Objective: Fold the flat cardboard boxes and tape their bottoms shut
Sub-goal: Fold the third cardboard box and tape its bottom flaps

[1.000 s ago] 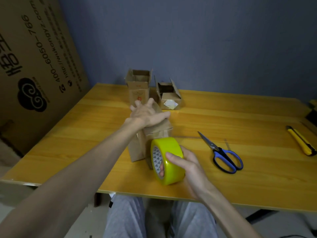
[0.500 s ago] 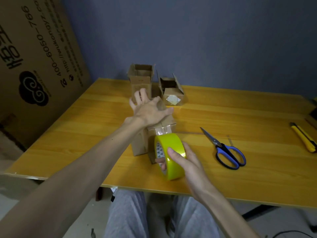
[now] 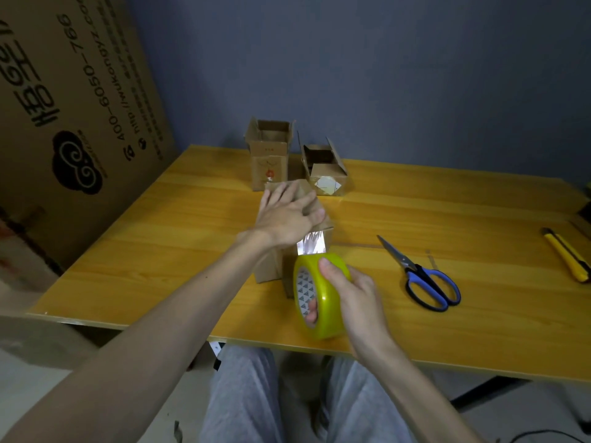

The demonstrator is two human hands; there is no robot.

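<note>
Left hand (image 3: 287, 215) lies flat, fingers straight, on the box (image 3: 271, 266) — right hand (image 3: 355, 292) grips the tape roll (image 3: 319, 295).

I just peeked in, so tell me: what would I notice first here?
The bright yellow tape roll stands out first, near the front edge of the table. The right hand grips it, and a shiny strip stretches from it up to the cardboard box. The left hand presses flat on top of that box, mid-table. Blue-handled scissors lie to the right.
</note>
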